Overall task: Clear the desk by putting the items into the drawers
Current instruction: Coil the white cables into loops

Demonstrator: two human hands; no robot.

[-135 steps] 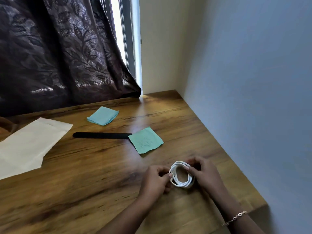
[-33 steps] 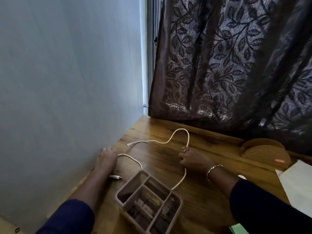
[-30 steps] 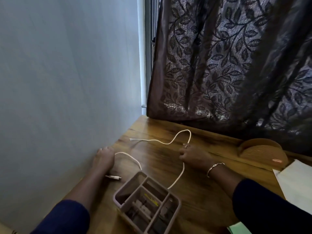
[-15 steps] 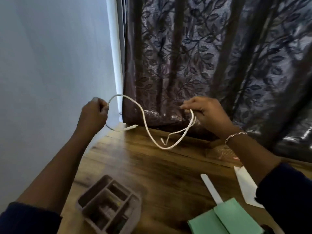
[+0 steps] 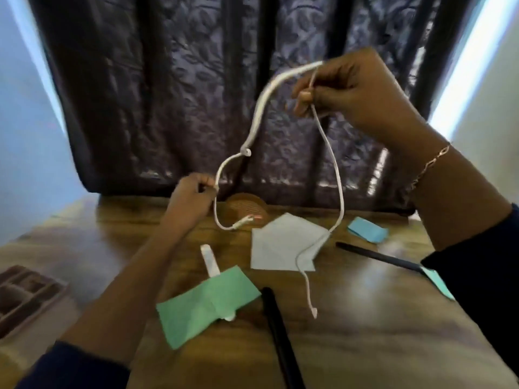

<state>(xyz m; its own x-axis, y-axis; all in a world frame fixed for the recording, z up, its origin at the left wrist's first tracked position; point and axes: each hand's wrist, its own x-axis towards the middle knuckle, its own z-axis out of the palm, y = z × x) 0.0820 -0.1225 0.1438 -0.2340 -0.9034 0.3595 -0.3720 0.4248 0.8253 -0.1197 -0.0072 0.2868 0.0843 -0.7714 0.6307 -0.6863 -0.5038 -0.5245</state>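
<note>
Head view, desk seen from above. The cable [image 5: 339, 192], white, is held in the air over the desk [image 5: 365, 341], strung between both hands. The left hand [image 5: 193, 196], just left of centre, pinches it between thumb and curled fingers; a short tail with a plug hangs below this hand. The right hand [image 5: 356, 91], at 1 o'clock and higher, grips the cable with fingers closed round it. From here a long tail drops in front of the envelope [image 5: 278, 242] and ends in a plug near the desk; whether it touches cannot be told. A bracelet [image 5: 429, 164] sits on the right wrist.

On the desk: tray [image 5: 25, 293] with compartments at 8 o'clock; green note [image 5: 207, 304] at 6 o'clock, lying over a white stick [image 5: 209, 259]; black stick [image 5: 278, 332] just right of the note; a second black stick [image 5: 376, 256] and blue note [image 5: 368, 233] at 3 o'clock; round wooden item [image 5: 245, 206] at the desk's far edge, below the curtain [image 5: 168, 80].

Motion blur; any lettering is unreadable.
</note>
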